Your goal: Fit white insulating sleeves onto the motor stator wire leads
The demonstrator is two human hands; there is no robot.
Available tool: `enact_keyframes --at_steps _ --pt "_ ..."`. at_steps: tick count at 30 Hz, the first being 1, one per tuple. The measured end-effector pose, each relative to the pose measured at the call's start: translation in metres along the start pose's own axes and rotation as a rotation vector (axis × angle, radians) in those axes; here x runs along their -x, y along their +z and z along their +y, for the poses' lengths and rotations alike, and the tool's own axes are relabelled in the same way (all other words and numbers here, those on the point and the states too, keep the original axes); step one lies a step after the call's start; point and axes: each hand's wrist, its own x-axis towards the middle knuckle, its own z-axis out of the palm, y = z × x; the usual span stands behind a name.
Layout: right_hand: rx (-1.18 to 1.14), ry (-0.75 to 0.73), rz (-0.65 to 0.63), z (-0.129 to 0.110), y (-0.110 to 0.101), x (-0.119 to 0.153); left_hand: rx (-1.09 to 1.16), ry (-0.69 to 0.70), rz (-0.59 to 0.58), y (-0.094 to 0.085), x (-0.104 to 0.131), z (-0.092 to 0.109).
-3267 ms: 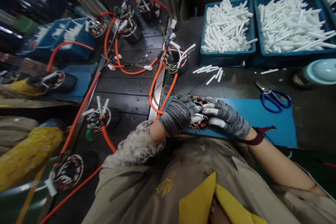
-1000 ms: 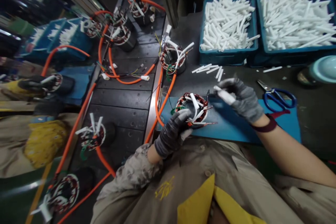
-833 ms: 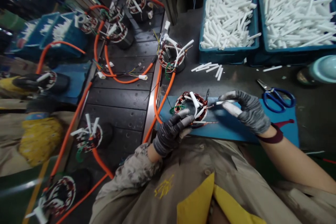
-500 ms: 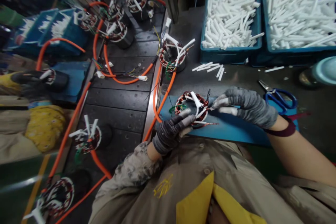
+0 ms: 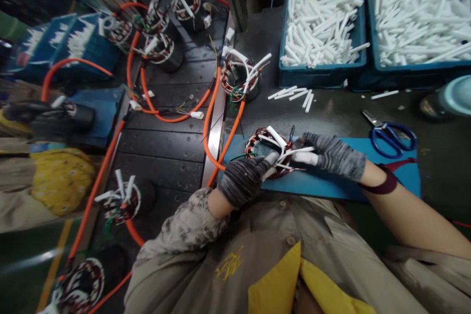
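With the left hand (image 5: 245, 179), touches the wound ring (image 5: 253, 141) near the worktop's (image 5: 257, 113) near left corner; cannot tell the closure of that grip. Over the ring's right side, pinches a white sleeve (image 5: 305, 150) in the nearer right hand (image 5: 327, 152); extends leftward from that narrow grip, long axis mostly crosswise, pointing left and slightly toward the near edge.
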Motion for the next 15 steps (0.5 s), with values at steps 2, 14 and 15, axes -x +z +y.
enact_keyframes --at_steps 2,14,15 --pt "0.041 -0.058 0.043 -0.002 -0.002 0.001 0.014 -0.014 0.019 0.001 0.001 0.001" --pt "0.520 -0.167 0.227 0.028 -0.036 -0.041 -0.003 -0.020 0.109 0.006 0.004 0.006" --pt "0.586 -0.158 0.303 0.034 -0.046 -0.052 0.008 -0.016 0.122 0.007 0.004 0.005"
